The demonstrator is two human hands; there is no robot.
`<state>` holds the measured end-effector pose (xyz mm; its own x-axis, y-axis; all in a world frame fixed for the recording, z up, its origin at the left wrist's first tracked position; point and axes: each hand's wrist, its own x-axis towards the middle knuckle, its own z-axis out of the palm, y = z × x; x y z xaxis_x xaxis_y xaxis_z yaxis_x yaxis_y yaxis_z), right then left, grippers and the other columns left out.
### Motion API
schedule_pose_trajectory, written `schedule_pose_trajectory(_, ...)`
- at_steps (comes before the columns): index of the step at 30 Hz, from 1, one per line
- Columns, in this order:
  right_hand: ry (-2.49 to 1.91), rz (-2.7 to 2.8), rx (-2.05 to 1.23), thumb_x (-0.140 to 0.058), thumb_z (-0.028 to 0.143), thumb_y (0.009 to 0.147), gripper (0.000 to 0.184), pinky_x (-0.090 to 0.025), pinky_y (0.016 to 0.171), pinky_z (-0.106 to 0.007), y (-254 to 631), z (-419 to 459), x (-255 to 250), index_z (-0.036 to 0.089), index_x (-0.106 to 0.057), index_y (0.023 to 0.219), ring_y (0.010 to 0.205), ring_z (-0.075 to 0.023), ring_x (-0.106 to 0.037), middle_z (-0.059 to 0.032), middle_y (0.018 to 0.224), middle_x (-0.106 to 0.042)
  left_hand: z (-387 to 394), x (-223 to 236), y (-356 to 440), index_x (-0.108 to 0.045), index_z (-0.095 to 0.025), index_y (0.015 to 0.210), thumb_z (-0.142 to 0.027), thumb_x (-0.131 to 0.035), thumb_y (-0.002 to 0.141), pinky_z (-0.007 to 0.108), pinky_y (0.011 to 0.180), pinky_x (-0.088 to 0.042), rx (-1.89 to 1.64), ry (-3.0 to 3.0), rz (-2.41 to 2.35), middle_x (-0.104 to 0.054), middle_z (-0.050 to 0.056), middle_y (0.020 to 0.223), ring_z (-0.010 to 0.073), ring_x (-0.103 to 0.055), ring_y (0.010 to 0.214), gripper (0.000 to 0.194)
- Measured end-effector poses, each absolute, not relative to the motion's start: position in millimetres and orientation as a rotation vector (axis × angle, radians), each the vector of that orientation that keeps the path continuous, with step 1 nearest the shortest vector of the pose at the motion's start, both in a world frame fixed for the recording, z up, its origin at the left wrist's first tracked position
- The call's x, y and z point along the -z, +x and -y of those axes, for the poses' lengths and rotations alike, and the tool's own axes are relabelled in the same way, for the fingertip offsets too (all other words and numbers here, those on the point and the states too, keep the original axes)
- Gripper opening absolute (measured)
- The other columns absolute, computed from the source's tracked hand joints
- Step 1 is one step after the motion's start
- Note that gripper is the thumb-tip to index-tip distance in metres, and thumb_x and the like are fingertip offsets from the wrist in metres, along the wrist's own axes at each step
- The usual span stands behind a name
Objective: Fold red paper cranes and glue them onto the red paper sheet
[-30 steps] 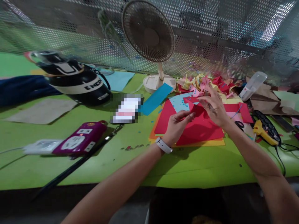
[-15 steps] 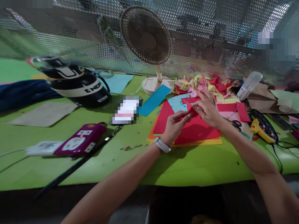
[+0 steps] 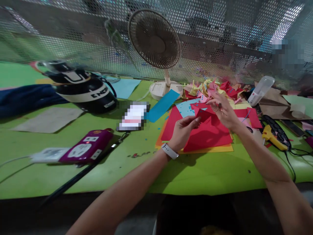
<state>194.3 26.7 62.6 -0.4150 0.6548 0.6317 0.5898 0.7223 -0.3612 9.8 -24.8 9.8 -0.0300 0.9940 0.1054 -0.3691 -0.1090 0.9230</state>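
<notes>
Pinched between the thumb and fingers of my left hand (image 3: 185, 130) is a small folded red paper piece (image 3: 203, 117). My right hand (image 3: 223, 111) is raised to its right, fingers apart and holding nothing that I can see. Below both hands lies a stack of red paper sheets (image 3: 207, 140) with orange sheets (image 3: 220, 148) showing under its front edge. A light blue paper with dark blue dots (image 3: 187, 108) lies at the back of the stack. Behind my right hand is a pile of folded paper pieces (image 3: 207, 87) in yellow, pink and red.
A fan (image 3: 156, 42) stands at the back, a blue paper strip (image 3: 163, 106) before it. To the left are a phone (image 3: 134, 116), a black bottle (image 3: 85, 89) and a purple power strip (image 3: 86, 147). A yellow glue gun (image 3: 275, 138) and its cable lie right.
My right hand has let go of the red paper piece and moved up and right, its fingers opening. My left hand keeps its hold in nearly the same place.
</notes>
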Motion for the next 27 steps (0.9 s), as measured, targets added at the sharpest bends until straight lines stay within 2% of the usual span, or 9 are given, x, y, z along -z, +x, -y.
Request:
schedule_pose_trajectory(3, -0.918, 2.071, -0.045, -0.032, 0.064, 0.100, 0.054, -0.045, 0.104, -0.046, 208, -34, -70, 0.024, -0.068, 0.092, 0.120, -0.0248, -0.061, -0.0100, 0.117, -0.071, 20, -11, 5, -0.075, -0.019, 0.076, -0.050, -0.092, 0.053, 0.023, 0.059, -0.049, -1.447, 0.880, -0.907, -0.070, 0.002, 0.069, 0.0123, -0.063, 0.064, 0.042)
schedule_pose_trajectory(7, -1.135, 2.163, 0.131, -0.034, 0.063, 0.100, 0.056, -0.051, 0.075, -0.033, 221, -36, -66, 0.022, -0.068, 0.085, 0.085, -0.0211, -0.066, -0.0079, 0.088, -0.069, 10, -6, -2, -0.073, -0.019, 0.080, -0.047, -0.092, 0.051, 0.021, 0.055, -0.046, -1.461, 0.750, -0.938, -0.069, 0.001, 0.070, 0.0117, -0.064, 0.064, 0.045)
schedule_pose_trajectory(9, -1.231, 2.326, 0.223, -0.039, 0.061, 0.099, 0.053, -0.047, 0.063, -0.028, 226, -32, -57, 0.020, -0.071, 0.089, 0.077, -0.0189, -0.065, -0.0076, 0.088, -0.069, 5, -3, -5, -0.071, -0.019, 0.080, -0.046, -0.092, 0.051, 0.020, 0.055, -0.046, -1.477, 0.715, -0.942, -0.069, 0.001, 0.071, 0.0117, -0.065, 0.065, 0.044)
schedule_pose_trajectory(11, -1.241, 2.519, 0.282, -0.048, 0.056, 0.098, 0.045, -0.046, 0.060, -0.027, 232, -23, -47, 0.019, -0.074, 0.094, 0.078, -0.0190, -0.066, -0.0089, 0.093, -0.070, 1, -1, -7, -0.070, -0.019, 0.079, -0.043, -0.092, 0.052, 0.019, 0.055, -0.046, -1.488, 0.690, -0.940, -0.070, 0.000, 0.071, 0.0117, -0.067, 0.067, 0.043)
schedule_pose_trajectory(13, -1.183, 2.668, 0.295, -0.057, 0.050, 0.096, 0.037, -0.050, 0.064, -0.029, 239, -12, -35, 0.018, -0.075, 0.096, 0.084, -0.0213, -0.069, -0.0112, 0.097, -0.072, -1, -1, -7, -0.069, -0.019, 0.078, -0.040, -0.093, 0.052, 0.019, 0.056, -0.047, -1.492, 0.670, -0.936, -0.070, 0.000, 0.071, 0.0116, -0.068, 0.067, 0.041)
schedule_pose_trajectory(16, -1.066, 2.773, 0.188, -0.067, 0.046, 0.090, 0.031, -0.057, 0.082, -0.038, 253, 4, -22, 0.017, -0.076, 0.096, 0.098, -0.0256, -0.070, -0.0148, 0.107, -0.074, -2, -2, -7, -0.069, -0.019, 0.077, -0.035, -0.093, 0.050, 0.018, 0.056, -0.048, -1.496, 0.647, -0.923, -0.072, 0.000, 0.073, 0.0109, -0.068, 0.065, 0.039)
schedule_pose_trajectory(20, -1.050, 2.778, -0.114, -0.077, 0.038, 0.081, 0.040, -0.052, 0.102, -0.044, 278, 26, -17, 0.022, -0.073, 0.118, 0.122, -0.0271, -0.064, -0.0135, 0.133, -0.067, -3, -1, -7, -0.070, -0.018, 0.076, -0.031, -0.093, 0.050, 0.018, 0.058, -0.049, -1.477, 0.650, -0.909, -0.072, 0.000, 0.072, 0.0107, -0.068, 0.065, 0.037)
schedule_pose_trajectory(23, -1.161, 2.691, -0.252, -0.072, 0.029, 0.081, 0.046, -0.050, 0.105, -0.043, 303, 44, -25, 0.026, -0.069, 0.127, 0.125, -0.0251, -0.062, -0.0093, 0.136, -0.066, -6, 3, -7, -0.070, -0.018, 0.076, -0.031, -0.092, 0.054, 0.019, 0.060, -0.050, -1.486, 0.669, -0.915, -0.072, 0.001, 0.072, 0.0110, -0.068, 0.066, 0.033)
schedule_pose_trajectory(27, -1.569, 2.499, -0.136, -0.058, 0.024, 0.087, 0.043, -0.047, 0.107, -0.045, 344, 66, -47, 0.022, -0.067, 0.129, 0.124, -0.0260, -0.062, -0.0103, 0.135, -0.066, -9, 5, -6, -0.070, -0.017, 0.078, -0.029, -0.089, 0.057, 0.020, 0.058, -0.049, -1.500, 0.670, -0.934, -0.071, -0.001, 0.071, 0.0106, -0.067, 0.065, 0.030)
